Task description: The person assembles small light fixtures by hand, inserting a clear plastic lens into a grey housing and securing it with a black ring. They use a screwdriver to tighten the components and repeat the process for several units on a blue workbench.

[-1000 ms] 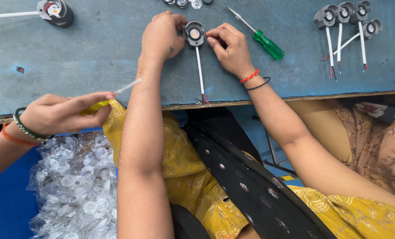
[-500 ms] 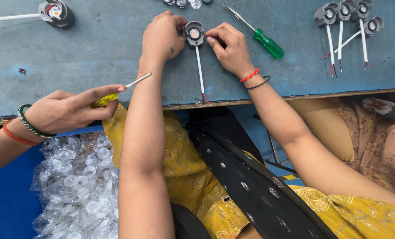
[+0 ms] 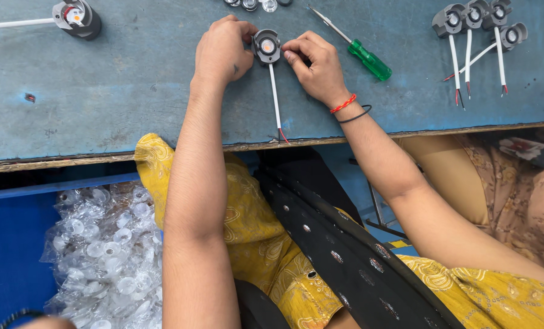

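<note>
Grey lamp housing between fingertips of both curled hands.

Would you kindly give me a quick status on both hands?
Left hand and right hand pinch the lamp head on the bench. Screwdriver beside right hand. Nothing blocking.

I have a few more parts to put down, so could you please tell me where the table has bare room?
The widest free patch of the blue table lies between the left hand and the grey lamp unit at the far left. A smaller gap sits between the green screwdriver and the cluster of wired units. Around both hands it is crowded.
</note>
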